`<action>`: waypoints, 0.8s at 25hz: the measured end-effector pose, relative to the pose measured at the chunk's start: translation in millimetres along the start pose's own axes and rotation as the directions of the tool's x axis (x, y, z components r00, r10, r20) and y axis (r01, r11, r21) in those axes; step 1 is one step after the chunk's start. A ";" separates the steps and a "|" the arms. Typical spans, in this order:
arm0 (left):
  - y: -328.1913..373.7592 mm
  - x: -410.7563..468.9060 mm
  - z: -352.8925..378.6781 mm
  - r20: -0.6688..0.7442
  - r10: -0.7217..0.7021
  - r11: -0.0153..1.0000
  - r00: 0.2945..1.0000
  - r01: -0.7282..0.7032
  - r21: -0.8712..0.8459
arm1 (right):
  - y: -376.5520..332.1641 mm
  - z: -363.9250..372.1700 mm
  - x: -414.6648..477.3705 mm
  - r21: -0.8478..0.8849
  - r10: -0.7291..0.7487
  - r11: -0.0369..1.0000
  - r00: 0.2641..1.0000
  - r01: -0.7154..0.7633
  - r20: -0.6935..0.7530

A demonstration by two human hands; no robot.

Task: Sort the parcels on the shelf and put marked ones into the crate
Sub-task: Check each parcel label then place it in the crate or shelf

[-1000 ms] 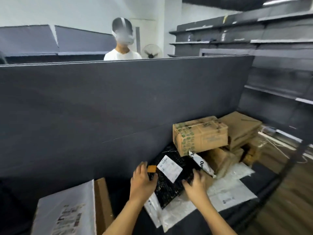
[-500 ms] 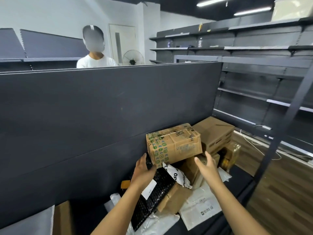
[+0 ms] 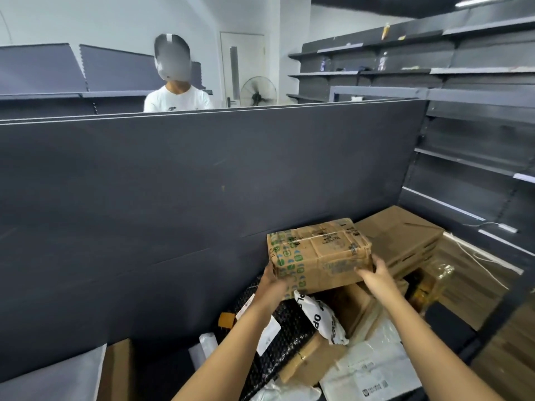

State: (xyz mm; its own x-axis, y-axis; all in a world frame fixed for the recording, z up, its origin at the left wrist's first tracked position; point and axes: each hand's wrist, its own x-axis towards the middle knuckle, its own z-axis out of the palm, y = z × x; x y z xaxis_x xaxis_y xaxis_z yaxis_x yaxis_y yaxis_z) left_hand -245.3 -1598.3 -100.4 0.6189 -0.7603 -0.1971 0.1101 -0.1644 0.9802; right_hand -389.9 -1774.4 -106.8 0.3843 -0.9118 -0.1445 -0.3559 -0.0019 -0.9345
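Note:
A brown cardboard box with green printed tape [image 3: 318, 253] sits on top of a pile of parcels on the dark shelf. My left hand [image 3: 272, 280] grips its near left corner and my right hand [image 3: 375, 274] grips its right end. Under it lie a black bubble-wrap parcel with white labels [image 3: 285, 328], a white mailer bag with black letters [image 3: 321, 319] and several flat white mailers [image 3: 370, 363]. No crate is in view.
A larger brown box [image 3: 402, 238] lies behind to the right, with a yellow-taped parcel [image 3: 434, 279] below it. A tall dark divider panel [image 3: 202, 198] backs the shelf; a person in a white shirt [image 3: 176, 96] stands beyond it. Another box [image 3: 118, 369] sits low left.
My hands left the black bubble-wrap parcel, rose to the green-taped box and closed on its two ends. The view has shifted up and right.

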 end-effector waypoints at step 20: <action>48.5 -130.5 -172.6 0.156 0.460 0.887 0.874 -0.461 -0.032 | -109.4 3.8 -139.4 0.160 -0.589 0.796 0.689 0.583 0.422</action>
State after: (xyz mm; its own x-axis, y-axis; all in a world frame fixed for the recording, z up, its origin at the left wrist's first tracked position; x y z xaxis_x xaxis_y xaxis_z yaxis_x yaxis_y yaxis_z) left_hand -186.5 -1398.5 -24.0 0.4708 -0.8381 0.2756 -0.1623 0.2248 0.9608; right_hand -401.4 -1645.5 14.4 0.8338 -0.4540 0.3142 0.0772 -0.4676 -0.8806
